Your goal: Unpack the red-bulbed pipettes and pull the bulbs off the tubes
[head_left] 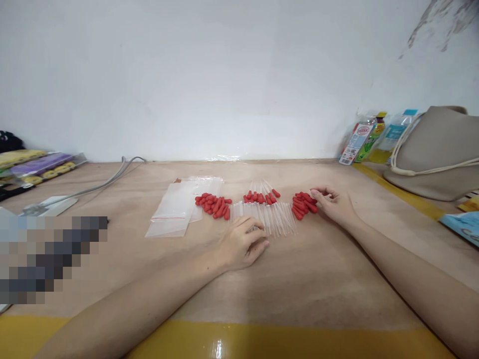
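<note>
My left hand (245,242) rests over the near left part of a row of clear thin dropper tubes (279,219). Its fingers are loosely curled and the thumb is apart from them; I see nothing held. At the right pile of red rubber bulbs (300,205), my right hand (334,205) has its thumb and fingertips closed at a bulb on the pile's edge. Another pile of red bulbs (214,203) lies left of the tubes. Behind the row are several droppers with red bulbs fitted (258,197), their clear tubes pointing away.
Clear zip bags (170,207) lie left of the bulbs. A grey cable (101,183) runs to a white power strip (56,205). Drink bottles (392,137), a carton (357,144) and a beige bag (437,149) stand at the right. Packets (45,167) lie far left.
</note>
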A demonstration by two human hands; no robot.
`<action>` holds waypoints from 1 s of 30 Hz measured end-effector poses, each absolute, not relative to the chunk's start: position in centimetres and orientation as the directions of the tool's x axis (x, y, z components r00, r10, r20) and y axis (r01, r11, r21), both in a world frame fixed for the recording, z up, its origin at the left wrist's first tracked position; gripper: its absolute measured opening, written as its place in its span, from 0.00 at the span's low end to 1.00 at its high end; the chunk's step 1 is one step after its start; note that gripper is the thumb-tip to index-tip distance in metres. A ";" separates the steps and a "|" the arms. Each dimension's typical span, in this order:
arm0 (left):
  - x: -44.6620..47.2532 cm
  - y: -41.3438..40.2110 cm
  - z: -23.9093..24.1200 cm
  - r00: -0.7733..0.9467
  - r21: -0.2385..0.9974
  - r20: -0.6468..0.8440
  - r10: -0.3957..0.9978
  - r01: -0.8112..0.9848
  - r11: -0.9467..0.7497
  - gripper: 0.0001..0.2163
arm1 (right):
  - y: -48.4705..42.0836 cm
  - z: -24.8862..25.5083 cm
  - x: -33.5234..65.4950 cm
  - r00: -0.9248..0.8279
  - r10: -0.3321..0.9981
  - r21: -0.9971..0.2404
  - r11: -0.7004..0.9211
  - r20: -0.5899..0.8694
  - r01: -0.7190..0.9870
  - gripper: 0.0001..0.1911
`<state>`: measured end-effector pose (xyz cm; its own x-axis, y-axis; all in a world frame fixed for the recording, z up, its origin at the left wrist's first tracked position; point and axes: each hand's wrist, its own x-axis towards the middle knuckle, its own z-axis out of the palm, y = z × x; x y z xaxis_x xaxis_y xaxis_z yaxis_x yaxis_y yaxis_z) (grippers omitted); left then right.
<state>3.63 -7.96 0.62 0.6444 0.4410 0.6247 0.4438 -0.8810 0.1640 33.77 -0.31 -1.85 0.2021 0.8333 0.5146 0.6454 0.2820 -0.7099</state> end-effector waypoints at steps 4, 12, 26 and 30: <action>3.6 -8.0 0.6 0.655 0.170 0.605 0.454 0.450 -0.876 0.07 | -0.3 0.1 32.7 0.128 0.776 -0.536 0.296 0.618 0.791 0.14; 3.6 -8.0 0.6 0.658 0.176 0.602 0.452 0.442 -0.879 0.07 | 2.5 5.5 24.6 0.083 0.989 -0.156 -0.064 0.121 0.986 0.11; 3.4 -8.0 0.4 0.671 0.144 0.601 0.435 0.444 -0.884 0.07 | 3.8 7.0 23.4 0.167 0.972 -0.237 -0.124 0.168 0.964 0.12; 3.1 -8.0 0.5 0.614 0.073 0.670 0.416 0.504 -0.861 0.11 | -0.6 6.5 24.9 -0.074 0.851 -0.266 0.244 0.520 0.933 0.13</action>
